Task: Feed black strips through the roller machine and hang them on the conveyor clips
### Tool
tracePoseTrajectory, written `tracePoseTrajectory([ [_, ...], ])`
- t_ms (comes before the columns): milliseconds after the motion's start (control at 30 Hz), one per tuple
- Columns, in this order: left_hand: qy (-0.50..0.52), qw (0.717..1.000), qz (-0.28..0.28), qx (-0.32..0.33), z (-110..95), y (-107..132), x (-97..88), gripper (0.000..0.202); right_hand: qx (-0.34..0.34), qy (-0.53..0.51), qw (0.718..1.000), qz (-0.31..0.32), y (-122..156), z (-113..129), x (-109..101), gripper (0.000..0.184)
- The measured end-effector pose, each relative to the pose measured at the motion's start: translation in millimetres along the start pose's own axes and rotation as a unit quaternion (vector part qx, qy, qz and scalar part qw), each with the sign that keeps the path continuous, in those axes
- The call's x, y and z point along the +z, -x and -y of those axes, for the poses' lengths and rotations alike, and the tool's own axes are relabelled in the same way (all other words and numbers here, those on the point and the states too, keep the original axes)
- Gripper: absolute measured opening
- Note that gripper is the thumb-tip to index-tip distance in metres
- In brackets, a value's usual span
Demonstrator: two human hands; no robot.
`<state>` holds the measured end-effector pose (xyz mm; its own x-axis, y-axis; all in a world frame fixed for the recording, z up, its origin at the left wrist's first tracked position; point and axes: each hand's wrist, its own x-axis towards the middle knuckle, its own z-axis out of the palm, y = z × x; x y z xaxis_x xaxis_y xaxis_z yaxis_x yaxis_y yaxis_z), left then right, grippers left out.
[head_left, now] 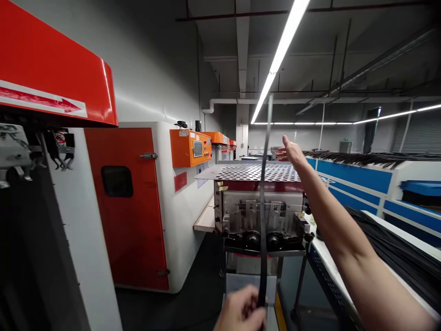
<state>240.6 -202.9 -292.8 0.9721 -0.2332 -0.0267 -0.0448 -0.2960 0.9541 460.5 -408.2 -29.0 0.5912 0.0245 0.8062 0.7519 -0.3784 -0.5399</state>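
My left hand (243, 309), at the bottom middle, is closed around the lower end of a long, thin black strip (263, 202). The strip rises almost straight up with a slight bend, and its top looks pale and blurred against the ceiling light. To the right of it my right hand (292, 151) reaches forward at the end of an outstretched arm. Its thumb points up and the fingers are apart, with no contact with the strip visible. Behind the strip stands a machine with rollers (263, 225), topped by a perforated metal plate (248, 172).
On the left are a red machine head (55, 59) with hanging clamps and a white cabinet with an orange-red door (127, 207). An orange control box (190, 148) juts from the cabinet. At right, black strips (396, 248) lie along a bench beside blue-panelled racks (358, 174).
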Motion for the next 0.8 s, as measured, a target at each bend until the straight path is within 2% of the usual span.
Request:
tracePoseTrajectory([
  [67,0.052,0.997,0.015,0.050,-39.7,-12.4,-20.8,0.022,0.066,-0.014,0.998,0.017,21.0,-0.5,8.0,0.069],
  [133,0.070,0.994,0.026,0.078,-73.6,-32.8,-38.2,0.023,0.121,-0.059,0.988,0.077,74.5,-0.7,13.4,0.062],
  [167,0.074,0.993,0.029,0.089,-85.8,-43.3,-44.8,0.025,0.154,-0.099,0.973,0.143,107.6,0.3,16.4,0.062],
  [233,0.081,0.990,0.026,0.112,-100.4,-61.3,-53.8,0.027,0.219,-0.191,0.914,0.283,171.2,3.7,23.5,0.060],
  [267,0.083,0.989,0.027,0.122,-104.1,-68.2,-56.4,0.028,0.230,-0.231,0.891,0.316,196.6,5.6,27.2,0.056],
  [300,0.085,0.987,0.034,0.130,-106.9,-74.0,-58.3,0.027,0.234,-0.256,0.878,0.331,215.3,7.2,30.6,0.049],
  [367,0.094,0.985,0.065,0.132,-114.9,-84.0,-61.9,0.023,0.226,-0.281,0.873,0.329,230.9,9.1,35.0,0.038],
  [467,0.107,0.981,0.091,0.137,-148.0,-103.0,-73.5,0.028,0.199,-0.273,0.880,0.333,208.3,10.4,31.4,0.033],
  [567,0.082,0.973,0.067,0.203,-210.6,-129.5,-94.5,0.023,0.119,-0.215,0.911,0.330,155.7,14.0,18.3,0.030],
  [633,0.060,0.963,0.048,0.258,-257.5,-147.8,-108.3,0.017,0.042,-0.161,0.942,0.292,117.8,16.1,10.5,0.029],
  [700,0.047,0.953,0.031,0.297,-296.0,-163.3,-117.6,0.011,-0.018,-0.122,0.961,0.246,85.7,14.4,7.6,0.028],
  [733,0.045,0.949,0.022,0.312,-309.3,-169.6,-120.1,0.009,-0.036,-0.110,0.967,0.227,73.4,11.6,8.2,0.027],
  [800,0.045,0.941,0.003,0.335,-322.1,-179.0,-121.2,0.009,-0.057,-0.089,0.975,0.197,57.9,2.7,12.4,0.026],
])
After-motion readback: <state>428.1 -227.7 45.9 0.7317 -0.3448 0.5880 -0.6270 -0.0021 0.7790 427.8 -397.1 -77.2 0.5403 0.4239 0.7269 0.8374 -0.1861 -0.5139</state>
